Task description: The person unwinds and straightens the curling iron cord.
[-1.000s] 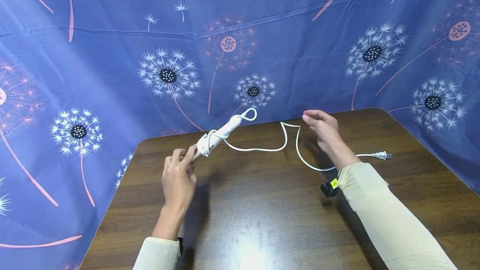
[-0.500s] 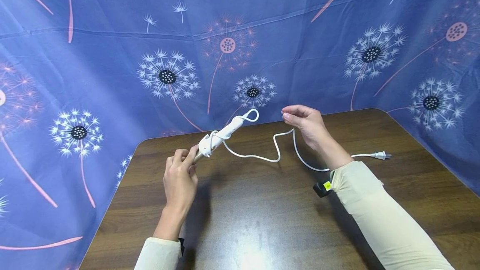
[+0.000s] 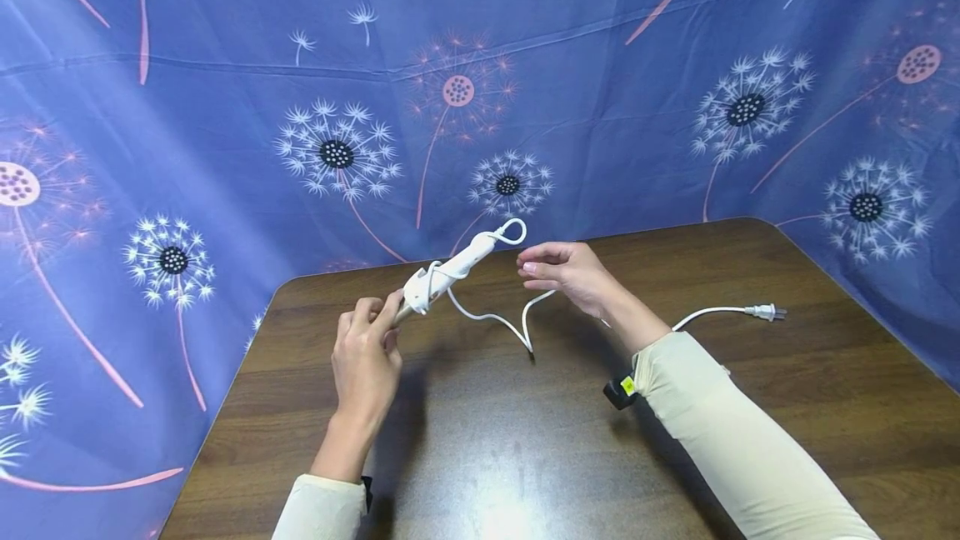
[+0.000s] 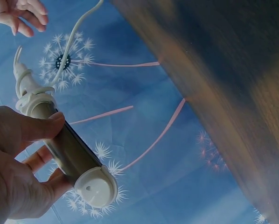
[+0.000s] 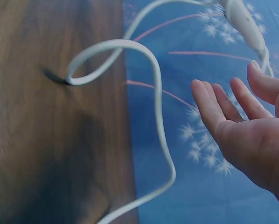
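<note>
A white-handled curling iron (image 3: 459,263) is held up above the table, tilted with its handle toward the back. My left hand (image 3: 366,357) grips its brownish barrel (image 4: 67,144), thumb on one side and fingers on the other; a white end cap (image 4: 96,187) shows in the left wrist view. A white cord (image 3: 487,317) winds around the handle and makes a small loop at its tip. My right hand (image 3: 577,277) hovers right of the handle, fingers slightly bent, holding nothing. In the right wrist view the cord (image 5: 158,107) hangs apart from that hand.
The cord runs behind my right forearm to a two-prong plug (image 3: 765,312) at the right of the brown wooden table (image 3: 465,440). A blue dandelion-print cloth (image 3: 570,90) hangs directly behind the table's far edge.
My right hand has moved left toward the handle. The cord's bend has shifted left and down toward the table. The left hand and curling iron have edged slightly right.
</note>
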Demonstrator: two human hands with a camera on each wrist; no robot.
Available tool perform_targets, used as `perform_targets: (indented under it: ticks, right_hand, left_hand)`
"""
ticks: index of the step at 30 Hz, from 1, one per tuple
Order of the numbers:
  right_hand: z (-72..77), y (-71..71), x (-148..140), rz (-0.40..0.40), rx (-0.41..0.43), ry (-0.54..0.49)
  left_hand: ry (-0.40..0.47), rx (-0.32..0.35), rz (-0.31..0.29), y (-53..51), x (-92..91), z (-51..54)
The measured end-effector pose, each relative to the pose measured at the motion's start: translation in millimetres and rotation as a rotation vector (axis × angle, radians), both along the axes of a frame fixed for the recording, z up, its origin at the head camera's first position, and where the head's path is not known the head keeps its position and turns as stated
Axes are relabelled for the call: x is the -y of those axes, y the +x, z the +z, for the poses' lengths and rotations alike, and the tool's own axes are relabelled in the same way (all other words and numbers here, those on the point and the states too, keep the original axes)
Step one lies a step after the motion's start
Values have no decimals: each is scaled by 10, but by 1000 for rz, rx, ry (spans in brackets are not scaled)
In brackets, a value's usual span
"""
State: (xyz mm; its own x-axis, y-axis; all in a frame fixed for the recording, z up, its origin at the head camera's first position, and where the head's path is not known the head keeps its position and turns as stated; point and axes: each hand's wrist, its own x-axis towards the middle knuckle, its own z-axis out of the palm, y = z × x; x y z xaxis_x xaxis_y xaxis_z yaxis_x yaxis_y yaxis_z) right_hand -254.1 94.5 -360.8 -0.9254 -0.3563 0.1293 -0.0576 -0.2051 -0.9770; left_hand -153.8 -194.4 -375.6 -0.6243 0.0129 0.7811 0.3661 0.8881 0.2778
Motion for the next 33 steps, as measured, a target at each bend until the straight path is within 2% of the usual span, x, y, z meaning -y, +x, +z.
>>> perform_targets:
  ticks: [7, 17, 28, 33]
  right_hand:
    - [-79, 21, 215, 54, 7, 110]
    - [-197, -18, 459, 96, 18, 230]
    - [-278, -12, 575, 253, 49, 311]
    - [-285, -4, 616, 232, 45, 340]
  left_hand:
    - [-2, -6, -1, 17, -27, 16]
    - [-9, -1, -11, 27, -61, 33]
    - [-6, -21, -22, -3, -67, 25]
    - [-1, -22, -27, -17, -66, 25]
